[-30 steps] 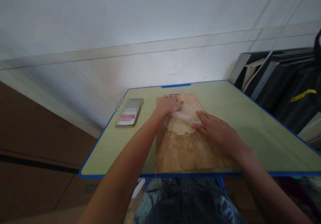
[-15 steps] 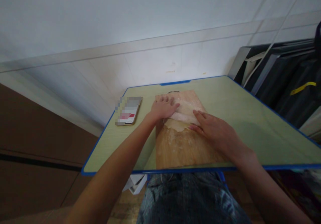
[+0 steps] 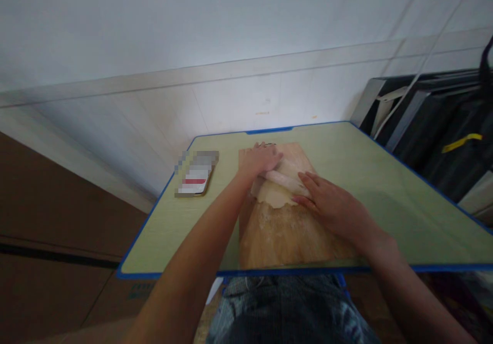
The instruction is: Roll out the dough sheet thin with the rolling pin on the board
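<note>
A pale, flour-dusted rolling pin [image 3: 285, 181] lies slantwise over a thin sheet of dough [image 3: 274, 196] with a ragged near edge. Whether some dough is wrapped around the pin, I cannot tell. My left hand [image 3: 263, 159] presses over the pin's left, farther part, its fingers bent over the far side. At the nearer right end, my right hand [image 3: 327, 196] grips the pin, thumb on the near side and fingers across the top. Under the dough is a floury wooden board [image 3: 285, 241].
The board rests on a light green table [image 3: 385, 190] with a blue edge. A phone [image 3: 196, 174], partly blurred out, lies left of the board. A white wall [image 3: 231, 102] stands behind the table; dark flat panels [image 3: 435, 113] lean at the right.
My left hand has moved a little right and is more bent over the pin. More of the pin and of the dough's near part shows. My right hand has barely moved.
</note>
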Action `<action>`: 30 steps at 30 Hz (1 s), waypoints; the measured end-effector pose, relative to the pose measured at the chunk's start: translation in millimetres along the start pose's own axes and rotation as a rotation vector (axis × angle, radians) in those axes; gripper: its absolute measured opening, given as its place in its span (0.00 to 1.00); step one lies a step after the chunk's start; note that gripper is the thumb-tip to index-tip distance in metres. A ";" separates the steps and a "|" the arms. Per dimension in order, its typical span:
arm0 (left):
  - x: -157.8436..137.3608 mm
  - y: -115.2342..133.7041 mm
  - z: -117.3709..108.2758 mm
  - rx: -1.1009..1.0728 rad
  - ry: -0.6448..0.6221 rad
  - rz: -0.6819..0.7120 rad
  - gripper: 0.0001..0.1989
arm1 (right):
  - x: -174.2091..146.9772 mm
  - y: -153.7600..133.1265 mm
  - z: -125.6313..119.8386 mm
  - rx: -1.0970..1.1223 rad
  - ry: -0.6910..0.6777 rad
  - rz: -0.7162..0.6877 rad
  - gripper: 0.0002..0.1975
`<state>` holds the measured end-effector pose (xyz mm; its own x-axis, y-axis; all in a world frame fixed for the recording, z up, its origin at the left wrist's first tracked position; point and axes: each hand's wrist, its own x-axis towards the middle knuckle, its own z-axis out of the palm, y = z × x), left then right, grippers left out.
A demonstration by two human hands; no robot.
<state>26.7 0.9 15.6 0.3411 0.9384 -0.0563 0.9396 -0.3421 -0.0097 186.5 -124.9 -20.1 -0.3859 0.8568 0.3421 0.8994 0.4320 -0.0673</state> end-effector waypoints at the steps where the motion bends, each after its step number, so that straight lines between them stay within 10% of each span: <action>1: 3.8 2.8 -0.7 -0.004 -0.011 0.004 0.26 | 0.1 1.3 1.1 0.009 0.002 -0.010 0.28; 20: -46.8 -11.9 9.7 0.043 -0.025 0.036 0.33 | -9.0 -28.0 -2.1 -0.142 0.080 0.002 0.27; 30: -0.3 -3.1 9.0 -0.044 0.037 0.030 0.29 | 5.4 -0.6 4.3 -0.124 0.028 -0.003 0.26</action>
<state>23.4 1.2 6.6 0.3695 0.9290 -0.0186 0.9289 -0.3687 0.0352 182.9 -119.3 -22.2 -0.3840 0.8467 0.3682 0.9176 0.3945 0.0499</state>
